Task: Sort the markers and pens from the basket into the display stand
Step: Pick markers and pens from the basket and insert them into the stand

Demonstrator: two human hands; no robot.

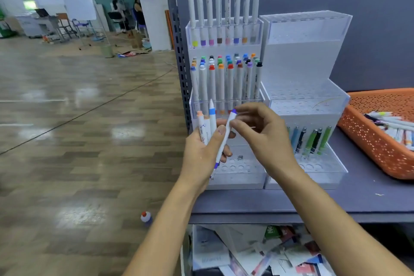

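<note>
My left hand (pixel 205 150) grips a small bunch of white markers (pixel 207 124), one with a peach cap and one with a light blue band. My right hand (pixel 262 132) pinches the top of a white marker with blue-violet ends (pixel 225 139), which leans across the left hand's thumb. Both hands hover in front of the left clear display stand (pixel 257 29), whose upper tiers hold several capped markers. The right clear stand (pixel 309 110) holds several pens (pixel 310 141) in its lowest tier. An orange basket (pixel 371 141) with more markers sits at the right.
The stands and basket rest on a grey shelf (pixel 313 204) against a grey back panel. Below it a bin holds loose papers (pixel 257 253). A small bottle (pixel 146 217) lies on the wooden floor to the left. People stand far back in the room.
</note>
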